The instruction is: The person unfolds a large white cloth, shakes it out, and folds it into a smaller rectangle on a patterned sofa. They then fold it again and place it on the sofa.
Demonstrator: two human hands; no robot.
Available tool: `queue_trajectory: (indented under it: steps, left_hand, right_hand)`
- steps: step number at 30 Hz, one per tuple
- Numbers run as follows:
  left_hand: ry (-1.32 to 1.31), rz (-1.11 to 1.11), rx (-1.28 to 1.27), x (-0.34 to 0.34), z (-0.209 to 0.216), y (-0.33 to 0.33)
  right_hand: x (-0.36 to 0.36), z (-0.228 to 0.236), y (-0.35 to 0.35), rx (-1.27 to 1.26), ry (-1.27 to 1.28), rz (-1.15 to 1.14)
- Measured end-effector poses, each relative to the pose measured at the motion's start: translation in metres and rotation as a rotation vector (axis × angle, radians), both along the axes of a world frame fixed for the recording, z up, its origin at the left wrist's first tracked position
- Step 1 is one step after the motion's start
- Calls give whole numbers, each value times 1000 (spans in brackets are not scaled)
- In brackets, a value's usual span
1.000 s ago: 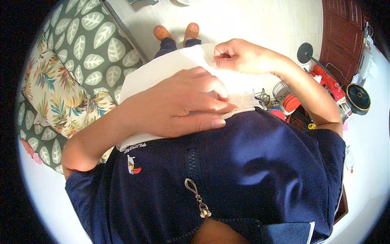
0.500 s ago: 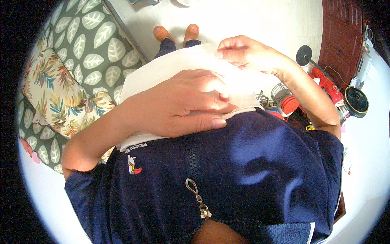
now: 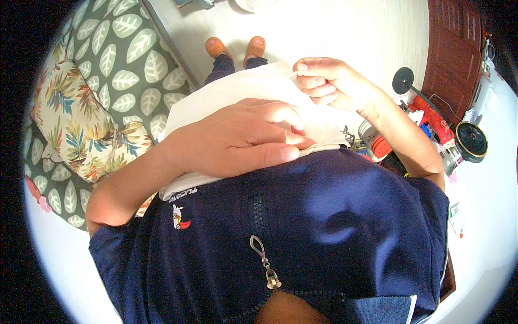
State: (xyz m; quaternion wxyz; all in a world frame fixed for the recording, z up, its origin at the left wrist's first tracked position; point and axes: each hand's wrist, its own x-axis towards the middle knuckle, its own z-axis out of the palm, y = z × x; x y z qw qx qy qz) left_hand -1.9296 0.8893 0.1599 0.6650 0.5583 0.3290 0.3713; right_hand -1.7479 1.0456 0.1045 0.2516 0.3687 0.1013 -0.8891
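A white cloth (image 3: 205, 94) spreads over my lap and up against the front of my dark blue zip shirt. My left hand (image 3: 237, 137) lies across it, fingers bent, thumb along the cloth's near edge, gripping it by the waist. Bright light washes out the cloth around those fingers. Up and to the right, my right hand (image 3: 332, 83) is closed in a pinch beside the cloth's far right edge, its other fingers curled in. Something tiny and pale shows at its fingertips, too small and overexposed to name.
To the left is a leaf-patterned couch (image 3: 127, 78) with a floral cushion (image 3: 81, 121). Orange shoes (image 3: 254, 47) are on my feet on the pale floor. At the right stand a dark red wooden door (image 3: 452, 54), a barbell (image 3: 472, 141) and assorted clutter with a red round item (image 3: 382, 146).
My right hand has turned, its fingers curling in more tightly, and sits slightly lower and further right. My left hand stays on the cloth. The whole view has shifted slightly.
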Motion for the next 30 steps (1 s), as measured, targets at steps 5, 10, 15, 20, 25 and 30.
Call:
queue_trajectory:
  steps: [5,10,15,20,25,30]
  left_hand:
    - [-61,51,-217,0,3,-6]
    - [69,134,-333,4,-2,-7]
    - [106,126,-512,4,-6,-3]
    - [348,393,-210,20,-12,-10]
    - [467,327,-217,23,-22,-20]
    - [432,199,-334,20,-12,-22]
  right_hand:
    - [9,8,6,438,39,348]
    - [3,5,10,819,450,666]
    - [-3,-5,1,730,408,384]
    - [-3,-9,-24,417,228,-24]
    - [1,-13,-28,253,118,-157]
    - [-1,-10,-32,162,107,-221]
